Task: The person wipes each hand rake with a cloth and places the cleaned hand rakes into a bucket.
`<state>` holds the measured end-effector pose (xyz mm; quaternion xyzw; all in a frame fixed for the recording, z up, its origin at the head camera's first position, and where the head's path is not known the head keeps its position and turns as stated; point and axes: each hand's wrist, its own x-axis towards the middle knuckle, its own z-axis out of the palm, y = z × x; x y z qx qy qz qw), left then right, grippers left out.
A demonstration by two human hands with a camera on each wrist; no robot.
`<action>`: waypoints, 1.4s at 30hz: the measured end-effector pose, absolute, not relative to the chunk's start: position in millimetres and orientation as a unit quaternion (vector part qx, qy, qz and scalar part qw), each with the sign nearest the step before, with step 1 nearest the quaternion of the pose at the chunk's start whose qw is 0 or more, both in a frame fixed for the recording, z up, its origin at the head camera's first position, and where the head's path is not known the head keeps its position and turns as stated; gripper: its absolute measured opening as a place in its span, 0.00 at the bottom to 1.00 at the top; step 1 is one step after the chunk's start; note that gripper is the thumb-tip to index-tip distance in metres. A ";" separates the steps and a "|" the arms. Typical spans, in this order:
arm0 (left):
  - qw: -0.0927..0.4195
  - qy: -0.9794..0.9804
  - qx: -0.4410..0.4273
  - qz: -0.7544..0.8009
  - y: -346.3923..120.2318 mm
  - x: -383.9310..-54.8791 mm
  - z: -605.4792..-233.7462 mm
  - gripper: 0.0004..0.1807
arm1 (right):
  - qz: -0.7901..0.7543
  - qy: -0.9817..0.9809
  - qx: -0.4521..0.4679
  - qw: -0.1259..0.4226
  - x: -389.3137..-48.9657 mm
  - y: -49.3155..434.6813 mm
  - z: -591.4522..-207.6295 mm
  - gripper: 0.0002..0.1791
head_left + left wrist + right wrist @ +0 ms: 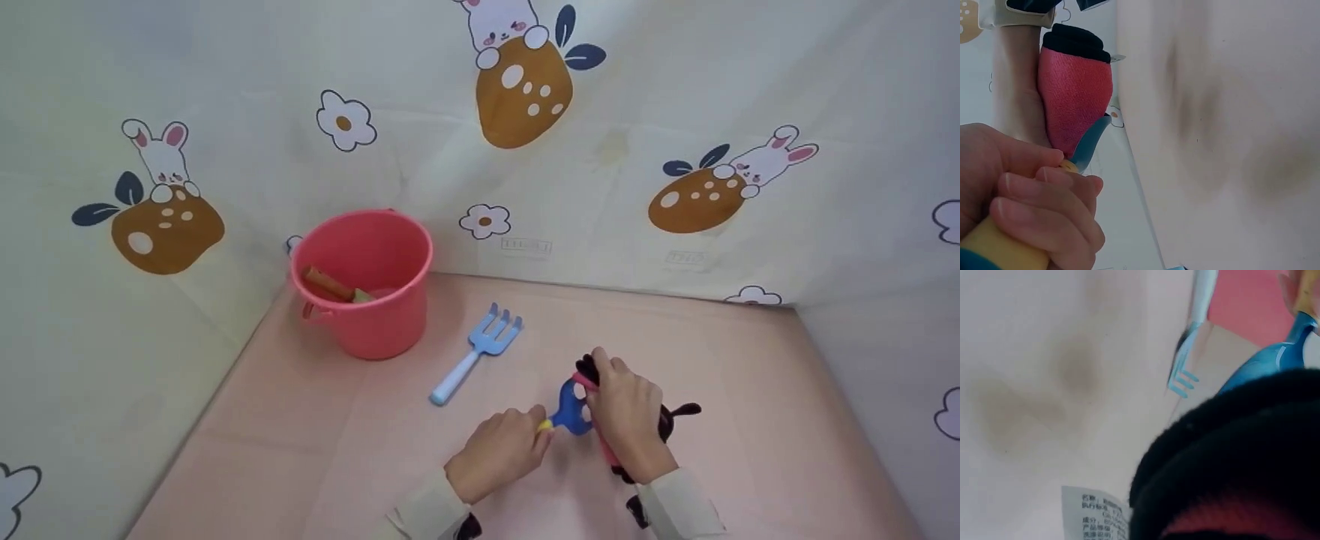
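Note:
My left hand (501, 454) grips the yellow handle (1008, 246) of a toy shovel with a blue head (571, 411). A pink plush cloth with black trim (1075, 93) is in my right hand (626, 412), the fingers bent over it beside the shovel head. In the left wrist view the cloth's lower end touches the blue head. In the right wrist view the black trim (1230, 439) covers part of the shovel head. A printed white label (1095, 514) sticks out from the cloth, and a black loop (686, 409) extends to its right.
A light blue toy hand rake (487, 341) lies on the pale pink surface, left of the shovel. Behind it on the left stands a pink bucket (382, 322), with a brown-handled tool (328, 283) inside. Rabbit-printed cloth walls (420, 172) enclose the back and sides.

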<state>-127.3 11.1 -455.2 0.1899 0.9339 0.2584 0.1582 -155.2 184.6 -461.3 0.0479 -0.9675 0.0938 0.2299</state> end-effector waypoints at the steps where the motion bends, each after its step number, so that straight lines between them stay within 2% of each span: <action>1: 0.158 0.933 0.189 0.263 10.8 -128.0 -455.8 0.14 | 0.087 -0.967 0.053 0.234 -155.1 185.7 -461.3 0.19; 8: 0.176 0.923 0.141 0.312 -0.2 -137.3 -458.0 0.14 | 0.141 -0.945 0.067 0.287 -155.4 211.2 -451.1 0.15; 12: 0.186 0.910 0.113 0.352 -7.2 -144.0 -458.3 0.15 | 0.198 -0.942 0.132 0.239 -147.4 214.2 -448.4 0.16; 15: 0.172 0.904 0.124 0.372 -10.2 -146.6 -458.1 0.14 | 0.216 -0.941 0.172 0.197 -140.2 206.4 -450.2 0.17; 19: 0.154 0.899 0.155 0.380 -9.7 -147.5 -458.4 0.14 | 0.215 -0.941 0.187 0.182 -135.7 195.1 -452.1 0.17; 28: 0.173 0.870 0.186 0.422 -5.1 -144.2 -461.3 0.11 | 0.200 -0.940 0.203 0.188 -140.0 183.5 -452.6 0.16; 36: 0.185 0.863 0.197 0.427 -4.8 -145.6 -461.3 0.09 | 0.176 -0.938 0.201 0.221 -140.2 179.2 -453.1 0.16; 42: 0.194 0.870 0.208 0.402 -7.4 -147.9 -460.3 0.09 | 0.206 -0.942 0.178 0.196 -142.1 182.2 -455.1 0.16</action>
